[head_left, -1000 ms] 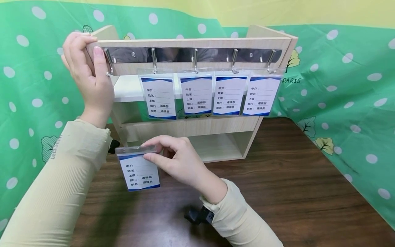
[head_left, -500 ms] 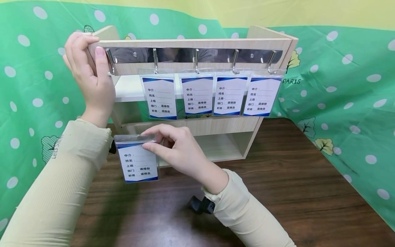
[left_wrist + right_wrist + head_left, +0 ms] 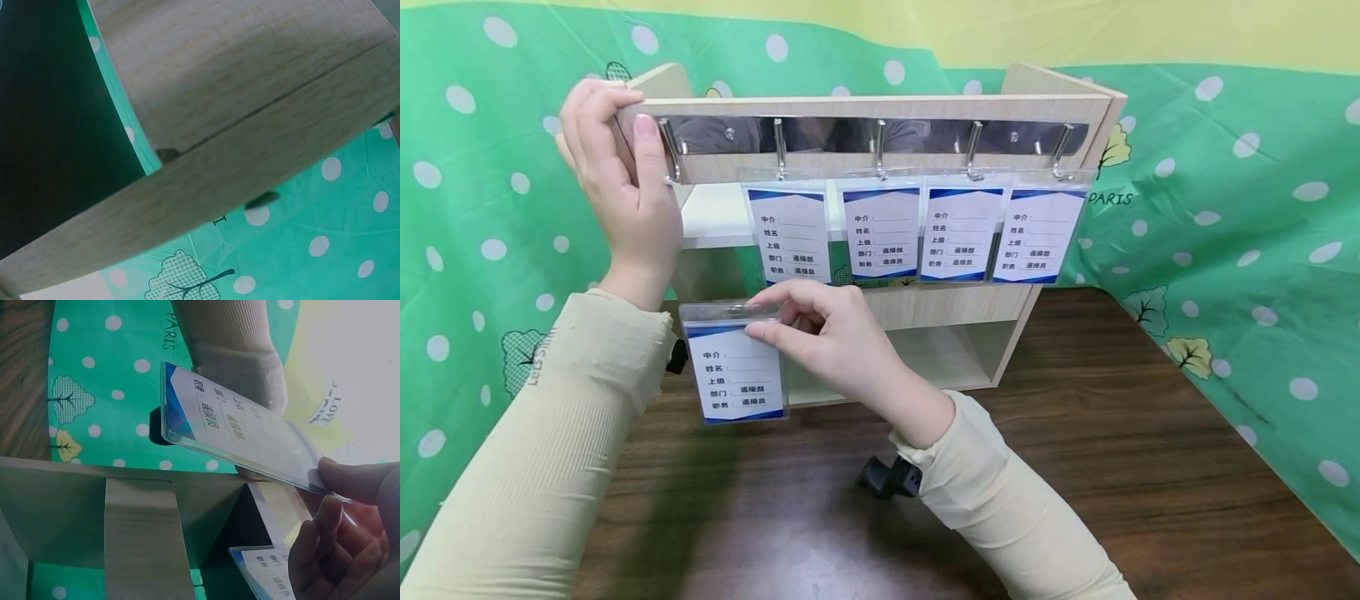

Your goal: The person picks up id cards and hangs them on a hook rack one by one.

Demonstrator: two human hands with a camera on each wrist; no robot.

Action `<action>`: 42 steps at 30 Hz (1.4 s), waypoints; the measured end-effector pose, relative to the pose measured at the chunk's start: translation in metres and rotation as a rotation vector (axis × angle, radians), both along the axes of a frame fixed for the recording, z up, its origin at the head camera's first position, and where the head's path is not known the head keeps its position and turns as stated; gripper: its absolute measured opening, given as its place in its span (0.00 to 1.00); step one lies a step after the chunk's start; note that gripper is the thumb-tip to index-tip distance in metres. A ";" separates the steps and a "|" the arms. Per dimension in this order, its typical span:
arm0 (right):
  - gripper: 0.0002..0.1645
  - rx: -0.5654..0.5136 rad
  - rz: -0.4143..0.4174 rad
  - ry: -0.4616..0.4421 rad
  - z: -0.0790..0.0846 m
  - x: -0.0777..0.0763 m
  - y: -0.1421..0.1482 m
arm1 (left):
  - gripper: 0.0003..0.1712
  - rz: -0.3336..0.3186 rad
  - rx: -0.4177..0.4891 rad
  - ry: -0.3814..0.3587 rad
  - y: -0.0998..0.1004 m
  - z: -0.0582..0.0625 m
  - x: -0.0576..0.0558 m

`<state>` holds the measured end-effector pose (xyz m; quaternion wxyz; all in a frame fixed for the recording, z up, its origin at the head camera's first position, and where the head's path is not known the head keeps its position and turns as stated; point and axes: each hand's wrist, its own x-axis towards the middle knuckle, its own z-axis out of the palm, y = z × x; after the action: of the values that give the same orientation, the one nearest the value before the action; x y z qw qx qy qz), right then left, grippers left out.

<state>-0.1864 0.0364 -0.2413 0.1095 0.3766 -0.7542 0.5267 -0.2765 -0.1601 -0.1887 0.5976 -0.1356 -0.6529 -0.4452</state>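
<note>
My right hand (image 3: 831,333) pinches the clear top edge of a badge holder (image 3: 737,371) between thumb and fingers. The badge is a white card with blue borders and printed lines, hanging upright in front of the shelf's left side. In the right wrist view the same badge holder (image 3: 219,422) slants away from the thumb. My left hand (image 3: 621,183) grips the upper left corner of the wooden shelf (image 3: 880,107), its thumb on the front board beside the leftmost hook (image 3: 670,154). That hook carries no badge. On the other hooks hang several similar badges (image 3: 880,233).
A shiny metal hook strip (image 3: 827,133) runs along the shelf's front board. The shelf stands on a dark wooden table (image 3: 1112,433). Green dotted cloth (image 3: 1225,208) surrounds it. In the left wrist view a wooden side panel (image 3: 250,75) fills the upper part.
My right hand has lifted the pinched badge higher, toward the shelf, and the badge now hangs more squarely facing me. My left hand has stayed on the shelf corner.
</note>
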 end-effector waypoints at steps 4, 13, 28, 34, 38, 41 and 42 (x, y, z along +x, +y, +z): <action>0.11 -0.001 -0.019 0.016 0.007 -0.002 -0.001 | 0.13 0.003 -0.008 -0.005 -0.001 0.000 0.000; 0.07 0.001 -0.067 0.088 0.031 -0.011 -0.007 | 0.14 0.004 -0.010 -0.004 -0.004 0.002 0.001; 0.06 0.025 -0.122 0.095 0.059 -0.025 -0.022 | 0.14 -0.125 -0.019 -0.026 -0.015 0.003 0.008; 0.07 0.082 -0.155 0.082 0.068 -0.028 -0.030 | 0.15 -0.185 -0.015 -0.124 -0.021 0.010 0.024; 0.08 0.127 -0.177 0.120 0.071 -0.031 -0.037 | 0.15 -0.216 -0.034 -0.155 -0.029 0.017 0.028; 0.10 0.143 -0.196 0.178 0.074 -0.034 -0.043 | 0.19 -0.218 -0.068 -0.158 -0.034 0.019 0.026; 0.10 0.145 -0.204 0.201 0.075 -0.035 -0.046 | 0.20 -0.220 -0.074 -0.158 -0.034 0.019 0.026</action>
<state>-0.2209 -0.0092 -0.1659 0.2096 0.3558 -0.8099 0.4166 -0.2504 -0.1942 -0.1701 0.4864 -0.1927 -0.6951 -0.4932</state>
